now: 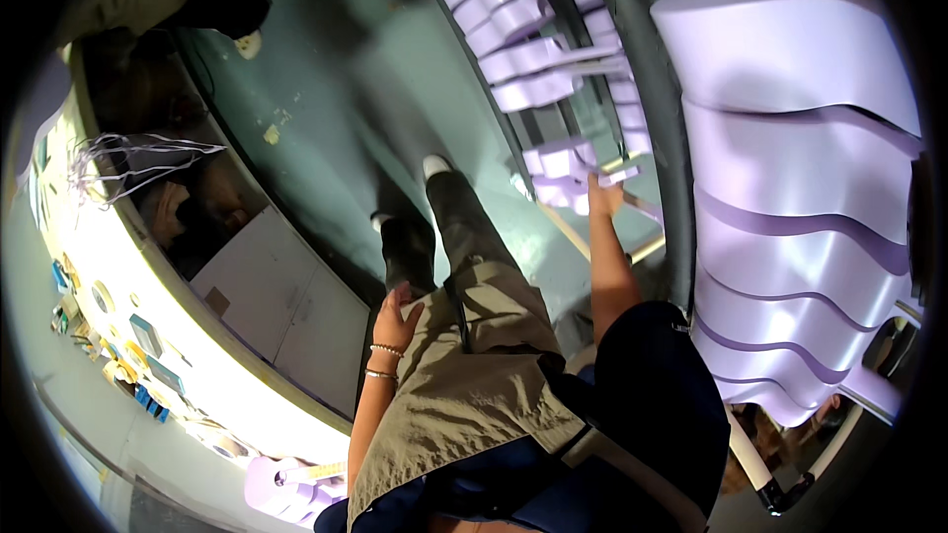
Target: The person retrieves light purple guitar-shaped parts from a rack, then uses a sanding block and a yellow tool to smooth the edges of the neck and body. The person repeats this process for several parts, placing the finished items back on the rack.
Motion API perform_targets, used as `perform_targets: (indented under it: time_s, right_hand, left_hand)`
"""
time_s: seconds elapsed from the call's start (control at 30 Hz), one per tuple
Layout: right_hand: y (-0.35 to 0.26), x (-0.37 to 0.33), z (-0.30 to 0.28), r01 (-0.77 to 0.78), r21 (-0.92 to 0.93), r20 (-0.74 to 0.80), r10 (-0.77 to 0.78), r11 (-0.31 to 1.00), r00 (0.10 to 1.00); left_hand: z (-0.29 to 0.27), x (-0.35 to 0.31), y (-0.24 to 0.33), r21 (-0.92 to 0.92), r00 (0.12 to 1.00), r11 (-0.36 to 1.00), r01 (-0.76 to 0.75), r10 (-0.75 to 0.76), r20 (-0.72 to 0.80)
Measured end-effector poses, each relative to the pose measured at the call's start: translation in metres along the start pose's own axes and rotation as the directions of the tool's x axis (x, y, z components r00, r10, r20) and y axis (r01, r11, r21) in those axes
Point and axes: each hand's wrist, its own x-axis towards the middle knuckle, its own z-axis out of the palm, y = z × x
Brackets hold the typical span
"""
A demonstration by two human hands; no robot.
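My right hand (603, 199) reaches out to a rack on my right and closes at the neck end of a small purple ukulele (558, 173). Its fingers are partly hidden there. That ukulele sits at the near end of a row of matching purple ukuleles (533, 69) on the rack. My left hand (395, 321) hangs beside my thigh with its fingers apart and nothing in it. Beads circle that wrist.
Close on my right, large purple curved bodies (800, 168) are stacked behind a dark rack post (647, 89). A lit workbench (197, 326) curves along my left, bearing wires, small parts and another purple ukulele (281, 489). Another person's leg (212, 0) shows at the far left.
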Motion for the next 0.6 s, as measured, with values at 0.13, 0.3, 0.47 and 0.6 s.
perform_targets:
  time_s: [0.13, 0.3, 0.47, 0.6]
  right_hand:
    - [-0.087, -0.030, -0.050, 0.007, 0.093, 0.075, -0.014, 0.996, 0.997]
    - [-0.201, -0.092, -0.103, 0.442, -0.323, 0.317, -0.344, 0.837, 0.884]
    - [-0.319, -0.165, -0.163, 0.870, 0.174, 0.165, -0.885, 0.461, 0.436]
    - [-0.398, -0.217, -0.220, 0.811, 0.551, 0.202, -0.975, 0.195, 0.097]
  left_hand:
    - [-0.002, 0.012, 0.008, 0.178, 0.983, 0.973, -0.149, 0.165, -0.081]
    - [-0.005, 0.051, 0.058, 0.311, 0.904, 0.882, -0.353, 0.408, -0.129]
    - [-0.012, 0.077, 0.061, 0.069, 0.792, 0.840, -0.538, 0.532, -0.299]
    - [-0.056, 0.043, 0.044, -0.270, 0.654, 0.780, -0.565, 0.224, -0.722]
